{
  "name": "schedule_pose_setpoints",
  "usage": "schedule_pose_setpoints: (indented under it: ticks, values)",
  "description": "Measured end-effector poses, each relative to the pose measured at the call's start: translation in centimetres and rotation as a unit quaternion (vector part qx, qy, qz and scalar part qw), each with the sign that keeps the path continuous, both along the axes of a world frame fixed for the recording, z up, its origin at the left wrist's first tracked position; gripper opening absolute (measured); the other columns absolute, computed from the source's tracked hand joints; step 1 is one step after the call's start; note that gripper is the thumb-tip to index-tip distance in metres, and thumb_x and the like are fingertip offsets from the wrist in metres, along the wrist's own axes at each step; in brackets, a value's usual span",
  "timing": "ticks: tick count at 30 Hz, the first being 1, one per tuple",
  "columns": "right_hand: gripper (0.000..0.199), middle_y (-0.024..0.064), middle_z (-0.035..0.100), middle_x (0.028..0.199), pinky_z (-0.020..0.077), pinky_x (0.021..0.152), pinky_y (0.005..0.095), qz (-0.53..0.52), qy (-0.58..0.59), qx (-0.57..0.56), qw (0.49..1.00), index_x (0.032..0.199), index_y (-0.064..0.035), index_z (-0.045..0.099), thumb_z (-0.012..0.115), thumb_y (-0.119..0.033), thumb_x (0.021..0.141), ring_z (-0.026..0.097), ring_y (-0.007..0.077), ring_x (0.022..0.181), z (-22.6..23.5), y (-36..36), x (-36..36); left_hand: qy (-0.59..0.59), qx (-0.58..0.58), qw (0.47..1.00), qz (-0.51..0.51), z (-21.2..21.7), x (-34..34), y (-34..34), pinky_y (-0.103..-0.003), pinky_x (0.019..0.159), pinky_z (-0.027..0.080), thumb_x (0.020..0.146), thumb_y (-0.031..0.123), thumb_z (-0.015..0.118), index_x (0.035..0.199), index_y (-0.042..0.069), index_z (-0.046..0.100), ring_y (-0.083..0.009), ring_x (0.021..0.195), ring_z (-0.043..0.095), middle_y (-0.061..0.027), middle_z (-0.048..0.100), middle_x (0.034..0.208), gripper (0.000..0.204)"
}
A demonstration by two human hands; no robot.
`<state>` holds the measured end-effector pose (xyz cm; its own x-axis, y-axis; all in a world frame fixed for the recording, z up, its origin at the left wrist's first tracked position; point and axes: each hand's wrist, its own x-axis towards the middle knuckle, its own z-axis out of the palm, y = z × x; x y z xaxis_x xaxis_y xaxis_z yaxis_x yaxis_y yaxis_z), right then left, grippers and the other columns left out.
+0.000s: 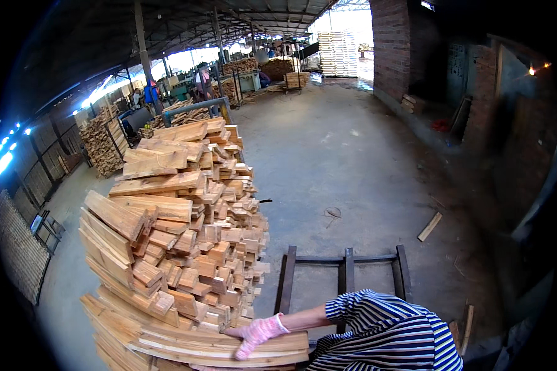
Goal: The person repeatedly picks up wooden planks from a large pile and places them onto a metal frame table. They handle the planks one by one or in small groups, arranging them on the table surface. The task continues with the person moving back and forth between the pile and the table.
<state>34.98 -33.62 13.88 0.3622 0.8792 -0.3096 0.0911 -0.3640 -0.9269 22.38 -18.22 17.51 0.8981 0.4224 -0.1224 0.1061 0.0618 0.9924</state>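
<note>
My right hand (257,334), in a pink glove, lies flat on the top of a low bundle of long wooden planks (216,349) at the bottom of the view. Its fingers are stretched out toward the lower left, and the hand is not closed around a board. My bare forearm and striped sleeve (384,334) reach in from the lower right. Just behind the hand rises a tall, loosely stacked pile of short wooden boards (179,241). My left hand is not in view.
A dark metal frame (346,272) lies on the concrete floor to the right of the pile. A loose board (429,226) lies further right. More wood stacks (102,142), machinery and people stand at the back left. A brick wall (390,43) stands at the back right.
</note>
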Motion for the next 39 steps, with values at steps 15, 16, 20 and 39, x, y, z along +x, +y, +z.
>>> schedule_pose_setpoints:
  ticks: [15, 16, 20, 39]
  values:
    - [0.116, 0.0233, 0.048, 0.146, 0.0414, 0.110, 0.0359, 0.101, -0.027, 0.101, 0.989, 0.157, 0.0028, 0.017, 0.084, -0.038, 0.071, 0.049, 0.0272, 0.133, 0.8, -0.1, -5.6, -0.006, -0.024, 0.999, -0.036, -2.1, -2.7, -6.3, -0.040, 0.097, 0.050, 0.098, 0.028, 0.062, 0.133, 0.004, 0.048, -0.0290, 0.113, 0.060, -0.0169, 0.062, 0.122, 0.045]
    - [0.117, 0.0229, 0.047, 0.148, 0.0394, 0.112, 0.0362, 0.109, -0.047, 0.101, 0.988, 0.158, 0.0017, 0.017, 0.085, -0.038, 0.071, 0.047, 0.0272, 0.135, 1.2, -0.4, -6.0, -0.007, -0.032, 0.998, -0.051, -2.2, -2.7, -7.8, -0.040, 0.098, 0.050, 0.098, 0.028, 0.062, 0.133, 0.004, 0.047, -0.0290, 0.113, 0.060, -0.0169, 0.062, 0.123, 0.045]
    - [0.110, 0.0199, 0.047, 0.147, 0.0392, 0.112, 0.0370, 0.107, -0.070, 0.160, 0.979, 0.156, -0.0022, 0.025, 0.087, -0.036, 0.072, 0.047, 0.0253, 0.134, -0.7, -0.1, -9.2, -0.014, -0.044, 0.993, -0.111, -2.7, -2.6, -13.3, -0.040, 0.098, 0.050, 0.097, 0.027, 0.062, 0.133, 0.004, 0.047, -0.0289, 0.114, 0.060, -0.0169, 0.062, 0.123, 0.045]
    - [0.102, 0.0199, 0.059, 0.133, 0.0494, 0.100, 0.0401, 0.084, -0.191, 0.234, 0.950, 0.154, -0.0092, 0.032, 0.084, -0.037, 0.071, 0.060, 0.0274, 0.120, 5.2, -9.4, -23.6, -0.035, -0.059, 0.960, -0.273, -4.3, -5.5, -30.8, -0.040, 0.101, 0.048, 0.096, 0.026, 0.064, 0.135, 0.005, 0.046, -0.0287, 0.118, 0.057, -0.0171, 0.060, 0.126, 0.048]
